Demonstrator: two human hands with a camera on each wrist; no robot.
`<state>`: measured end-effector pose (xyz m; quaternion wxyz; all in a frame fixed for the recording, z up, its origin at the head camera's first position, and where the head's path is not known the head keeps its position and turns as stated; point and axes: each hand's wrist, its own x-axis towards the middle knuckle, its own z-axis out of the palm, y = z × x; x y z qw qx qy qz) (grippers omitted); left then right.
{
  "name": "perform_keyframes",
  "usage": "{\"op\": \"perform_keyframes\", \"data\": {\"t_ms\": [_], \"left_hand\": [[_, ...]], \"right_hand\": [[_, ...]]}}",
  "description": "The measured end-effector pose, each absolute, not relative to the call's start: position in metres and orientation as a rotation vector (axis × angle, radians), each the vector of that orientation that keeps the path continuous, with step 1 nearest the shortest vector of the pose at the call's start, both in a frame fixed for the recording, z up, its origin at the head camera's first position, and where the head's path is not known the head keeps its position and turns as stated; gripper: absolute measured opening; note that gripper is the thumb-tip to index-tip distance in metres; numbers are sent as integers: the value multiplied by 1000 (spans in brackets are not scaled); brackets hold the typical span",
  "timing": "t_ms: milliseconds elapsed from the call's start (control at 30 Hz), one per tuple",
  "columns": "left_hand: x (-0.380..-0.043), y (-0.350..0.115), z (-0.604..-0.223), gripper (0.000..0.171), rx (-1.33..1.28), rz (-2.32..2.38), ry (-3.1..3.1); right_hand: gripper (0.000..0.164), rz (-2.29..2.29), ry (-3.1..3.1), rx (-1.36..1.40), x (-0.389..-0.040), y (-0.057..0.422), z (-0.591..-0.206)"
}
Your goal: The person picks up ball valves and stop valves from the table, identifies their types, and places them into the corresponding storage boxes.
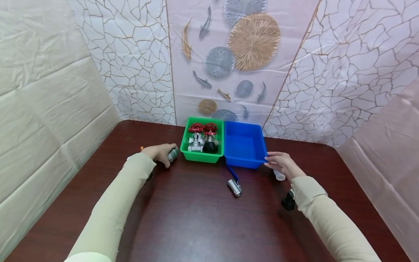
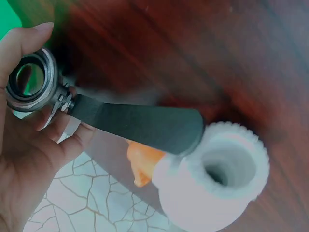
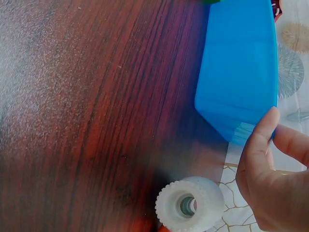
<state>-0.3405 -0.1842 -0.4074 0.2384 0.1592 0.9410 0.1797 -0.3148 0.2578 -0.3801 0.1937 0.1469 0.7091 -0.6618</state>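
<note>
My left hand grips a silver metal ball valve just left of the green bin. In the left wrist view, its round end lies between thumb and fingers, and its dark lever handle points away from the palm. My right hand pinches the near right corner of the blue bin at its rim. Nothing lies inside that bin. Several valves with red handwheels fill the green bin. Another ball valve with a blue lever lies in front of the blue bin.
A white plastic fitting stands beside my right hand, partly covered by it in the head view. Near my left hand is a white piece with an orange part. A patterned backdrop rises behind the dark wooden table.
</note>
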Motion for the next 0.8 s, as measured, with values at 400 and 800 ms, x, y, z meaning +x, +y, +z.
{"op": "perform_keyframes", "data": {"t_ms": [400,800], "left_hand": [[-342,-196,-387,64,462,425,2695],[-346,-193,-350,70,437,315,2811]], "right_hand": [[58,-1821,1986,440,-318,260,-381],[54,-1816,1959,436,-321,263,-383]]}}
